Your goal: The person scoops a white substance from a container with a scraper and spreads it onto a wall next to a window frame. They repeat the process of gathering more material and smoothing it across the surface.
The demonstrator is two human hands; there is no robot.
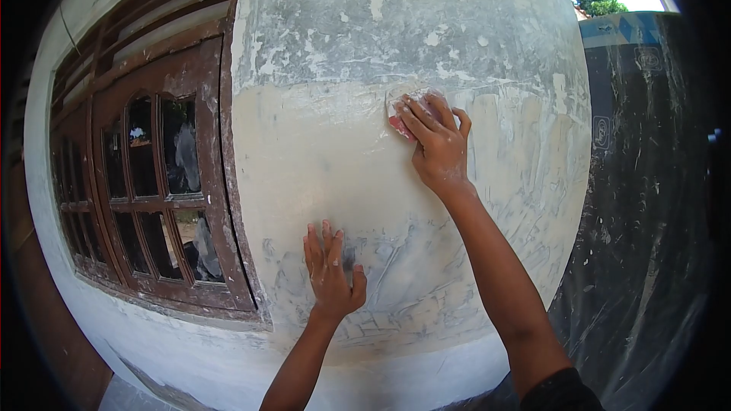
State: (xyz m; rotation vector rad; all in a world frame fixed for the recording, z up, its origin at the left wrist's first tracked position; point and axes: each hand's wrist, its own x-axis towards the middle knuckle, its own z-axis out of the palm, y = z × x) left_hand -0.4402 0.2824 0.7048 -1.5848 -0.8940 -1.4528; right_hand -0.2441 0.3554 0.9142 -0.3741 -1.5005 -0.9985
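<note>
My right hand (442,144) is closed around a flat, putty-smeared red scraper (401,125), pressing it to the wall. The fingers cover much of it, so its full shape is hidden. Around it the wall (327,144) carries a smooth cream layer of putty with a wet shine. Lower and to the left, my left hand (332,274) lies against the wall with its fingers stretched upward, holding nothing. White smears mark the fingers of both hands.
A brown wooden window (156,152) with glass panes and slats fills the left side. Above the putty, the wall is rough grey (403,23) with white flecks. A dark, streaked sheet (640,183) with a blue top edge stands on the right.
</note>
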